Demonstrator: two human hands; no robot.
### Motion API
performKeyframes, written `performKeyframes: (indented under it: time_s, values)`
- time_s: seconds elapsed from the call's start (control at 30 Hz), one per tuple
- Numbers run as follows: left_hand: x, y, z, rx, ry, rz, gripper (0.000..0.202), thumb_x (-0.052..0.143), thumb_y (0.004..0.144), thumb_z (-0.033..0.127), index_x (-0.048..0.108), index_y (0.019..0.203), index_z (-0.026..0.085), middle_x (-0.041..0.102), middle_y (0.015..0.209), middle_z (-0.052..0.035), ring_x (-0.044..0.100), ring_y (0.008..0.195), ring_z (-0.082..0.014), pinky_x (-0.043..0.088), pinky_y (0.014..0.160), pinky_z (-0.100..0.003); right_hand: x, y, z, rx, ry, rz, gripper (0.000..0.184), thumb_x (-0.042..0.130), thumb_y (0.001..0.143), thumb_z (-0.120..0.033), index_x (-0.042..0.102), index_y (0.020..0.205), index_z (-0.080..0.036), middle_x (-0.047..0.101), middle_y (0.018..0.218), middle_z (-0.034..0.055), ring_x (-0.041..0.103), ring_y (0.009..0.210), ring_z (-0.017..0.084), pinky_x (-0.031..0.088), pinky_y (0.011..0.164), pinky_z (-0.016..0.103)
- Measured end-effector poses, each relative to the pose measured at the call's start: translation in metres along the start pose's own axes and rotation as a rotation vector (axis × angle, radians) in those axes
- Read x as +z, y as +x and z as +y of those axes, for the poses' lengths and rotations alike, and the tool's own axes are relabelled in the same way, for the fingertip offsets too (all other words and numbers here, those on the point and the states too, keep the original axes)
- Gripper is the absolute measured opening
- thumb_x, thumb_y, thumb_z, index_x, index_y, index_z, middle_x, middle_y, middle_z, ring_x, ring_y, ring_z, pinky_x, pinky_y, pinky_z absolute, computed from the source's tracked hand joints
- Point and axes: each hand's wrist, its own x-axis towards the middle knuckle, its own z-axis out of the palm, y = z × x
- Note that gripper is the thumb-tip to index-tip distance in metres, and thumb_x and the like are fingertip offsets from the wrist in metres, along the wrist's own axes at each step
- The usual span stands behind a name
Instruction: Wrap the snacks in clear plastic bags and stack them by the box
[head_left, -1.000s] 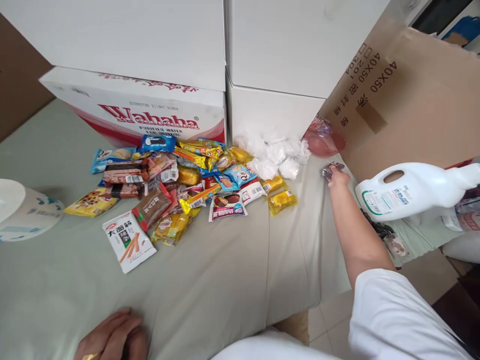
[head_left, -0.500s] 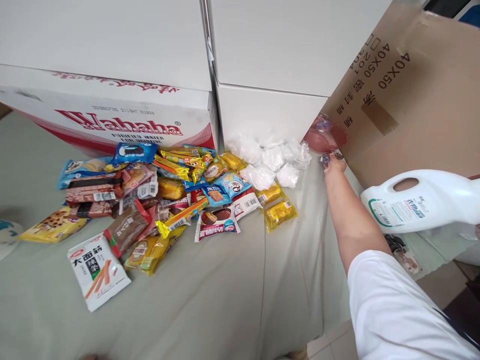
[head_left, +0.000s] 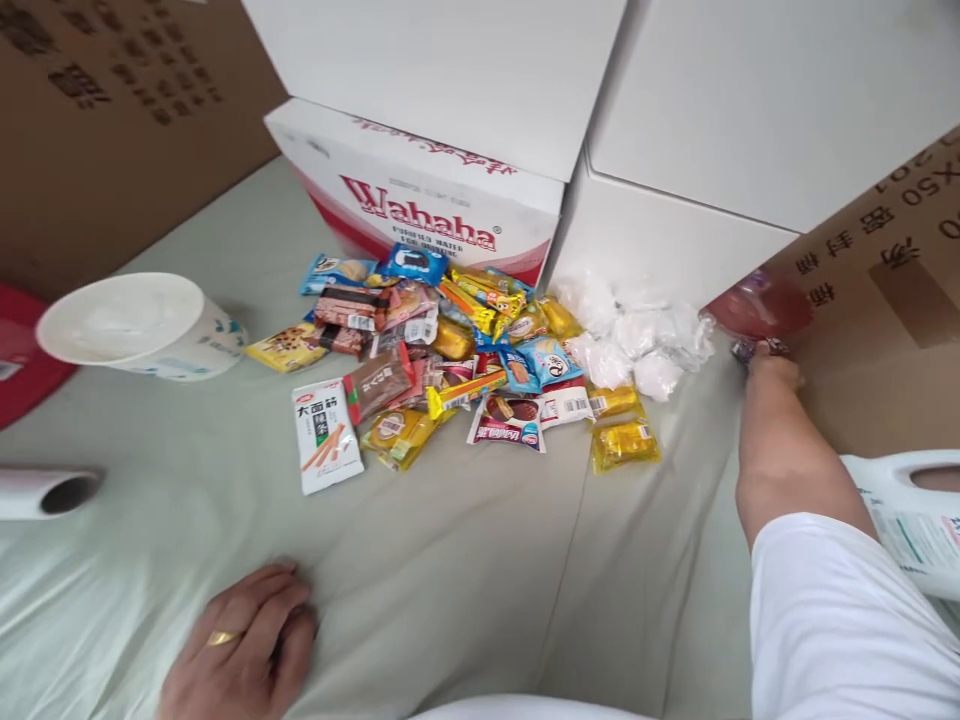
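Observation:
My right hand [head_left: 777, 366] is stretched out at the right, its fingers closed on a small dark shiny packet [head_left: 744, 349] whose kind I cannot make out. Just beyond it, a reddish see-through bowl [head_left: 761, 308] stands by the cardboard. To its left lies a cluster of white, clear-wrapped packets [head_left: 637, 335]. My left hand [head_left: 240, 640], with a ring, rests curled on the pale green cloth [head_left: 450, 570], nothing visible in it. Wrapped snacks lie piled in the middle, among them a white packet of spicy strips [head_left: 327, 436] and yellow-wrapped cakes [head_left: 625, 444].
Behind the snacks stand a Wahaha water carton [head_left: 450, 215] and white boxes [head_left: 690, 235]. Cardboard boxes flank both sides, left [head_left: 142, 140] and right [head_left: 847, 375]. At the left are a paper tub [head_left: 206, 335] and a white roll [head_left: 37, 494]. A white jug [head_left: 904, 515] lies at the right.
The view has swung left, bringing the tub, roll and my left hand into sight. My right hand stays beside the reddish bowl with the dark packet; the snacks lie as before.

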Motion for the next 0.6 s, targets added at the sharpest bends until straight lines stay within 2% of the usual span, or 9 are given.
performKeyframes:
  time_s: [0.07,0.1,0.2,0.3,0.37,0.43,0.5,0.53,0.6]
  values:
    - [-0.001,0.0,0.0,0.06,0.046,0.014,0.012,0.057,0.084,0.029,0.066,0.09,0.034,0.071,0.094,0.0017,0.072,0.091,-0.0285,0.061,0.079,-0.05,-0.001,-0.013,-0.003,-0.026,-0.016,0.131,0.013,0.055,0.098,-0.018,0.065,0.101,-0.01,0.046,0.138,0.0376,0.059,0.123,0.033,0.043,0.09,0.046]
    - [-0.002,0.0,-0.001,0.094,0.068,0.01,0.012,0.056,0.086,0.026,0.065,0.092,0.031,0.07,0.095,-0.0006,0.071,0.093,-0.0282,0.061,0.081,-0.049,-0.001,-0.021,-0.005,-0.056,-0.012,0.183,0.014,0.052,0.098,-0.017,0.065,0.098,-0.012,0.049,0.135,0.0374,0.059,0.121,0.034,0.041,0.091,0.047]
    - [-0.004,0.003,-0.001,0.225,0.13,-0.032,0.01,0.057,0.09,0.016,0.063,0.095,0.021,0.069,0.096,-0.0086,0.07,0.095,-0.0284,0.058,0.084,-0.045,0.0,-0.051,-0.007,-0.232,0.008,0.176,0.017,0.049,0.096,-0.015,0.062,0.086,-0.018,0.066,0.113,0.0261,0.063,0.107,0.031,0.041,0.093,0.044]
    - [-0.006,0.007,0.001,0.287,0.164,-0.038,0.008,0.055,0.092,0.012,0.061,0.095,0.016,0.067,0.097,-0.0134,0.068,0.096,-0.0304,0.056,0.085,-0.045,0.003,-0.097,-0.007,-0.462,0.028,-0.013,0.011,0.06,0.091,-0.022,0.065,0.082,-0.018,0.072,0.091,0.0104,0.065,0.09,0.023,0.046,0.085,0.035]
    - [-0.006,0.008,0.003,0.31,0.173,-0.034,0.007,0.055,0.092,0.01,0.061,0.095,0.015,0.066,0.097,-0.0143,0.067,0.096,-0.031,0.055,0.085,-0.045,0.006,-0.134,-0.007,-0.606,-0.001,-0.232,0.015,0.069,0.086,-0.033,0.07,0.084,-0.018,0.071,0.083,0.0037,0.064,0.081,0.02,0.048,0.078,0.03]
    - [-0.006,0.008,0.003,0.325,0.176,-0.026,0.007,0.056,0.092,0.009,0.06,0.095,0.014,0.065,0.097,-0.0142,0.067,0.096,-0.0311,0.055,0.085,-0.045,0.01,-0.169,-0.009,-0.76,-0.138,-0.533,0.022,0.075,0.08,-0.04,0.075,0.09,-0.02,0.072,0.081,0.0018,0.063,0.076,0.018,0.048,0.074,0.029]
    - [-0.007,0.007,0.004,0.331,0.174,-0.021,0.008,0.056,0.091,0.009,0.06,0.094,0.014,0.065,0.096,-0.014,0.066,0.097,-0.031,0.055,0.086,-0.045,0.015,-0.196,-0.012,-0.844,-0.297,-0.728,0.025,0.077,0.077,-0.039,0.077,0.093,-0.021,0.073,0.083,0.0029,0.063,0.075,0.019,0.047,0.074,0.029]
    - [-0.007,0.006,0.003,0.328,0.171,-0.02,0.008,0.055,0.091,0.008,0.06,0.094,0.014,0.065,0.096,-0.0139,0.066,0.097,-0.0308,0.055,0.086,-0.044,0.017,-0.205,-0.013,-0.849,-0.344,-0.757,0.023,0.076,0.077,-0.038,0.077,0.093,-0.021,0.074,0.084,0.0037,0.064,0.076,0.019,0.046,0.076,0.03]
    - [-0.006,0.003,0.003,0.308,0.159,-0.017,0.01,0.055,0.091,0.007,0.061,0.095,0.014,0.065,0.097,-0.0137,0.066,0.098,-0.0305,0.055,0.087,-0.044,0.017,-0.215,-0.016,-0.808,-0.34,-0.72,0.017,0.07,0.08,-0.033,0.077,0.088,-0.02,0.074,0.083,0.0047,0.065,0.079,0.021,0.046,0.078,0.032]
